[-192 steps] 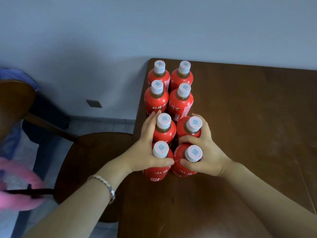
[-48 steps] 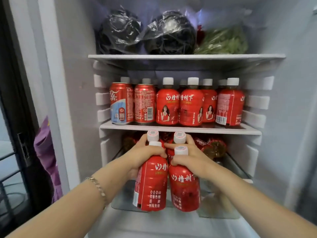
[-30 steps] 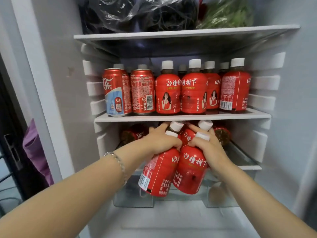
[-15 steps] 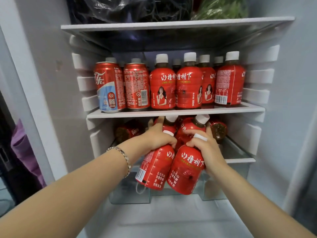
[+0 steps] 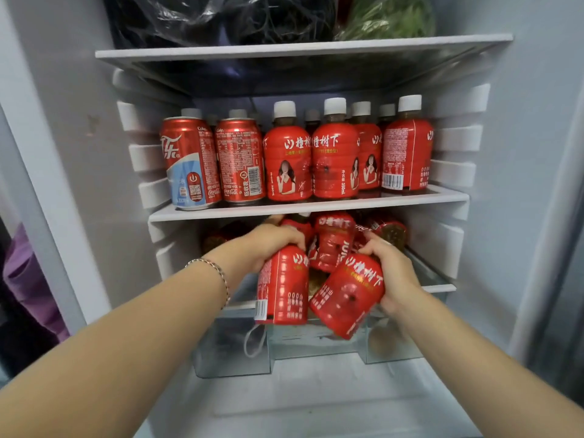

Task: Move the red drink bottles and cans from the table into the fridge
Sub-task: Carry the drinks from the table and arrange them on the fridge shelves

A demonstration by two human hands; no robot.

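The placing step is in hand: both hands reach under the white middle fridge shelf [image 5: 308,206], whose front edge carries two red cola cans [image 5: 215,162] beside a row of white-capped red plastic bottles [image 5: 335,159]. The left hand [image 5: 271,241] is closed around the neck of a red plastic drink bottle [image 5: 284,289], which hangs nearly upright; the right hand [image 5: 390,273] clasps a second red bottle [image 5: 349,295], tilted base-forward. Each hand seems to pin another bottle behind, though that is partly hidden. More red bottles lie on the glass lower shelf [image 5: 439,287] towards its back. The next move probably calls for pushing the load deeper, setting it down among those, then letting go.
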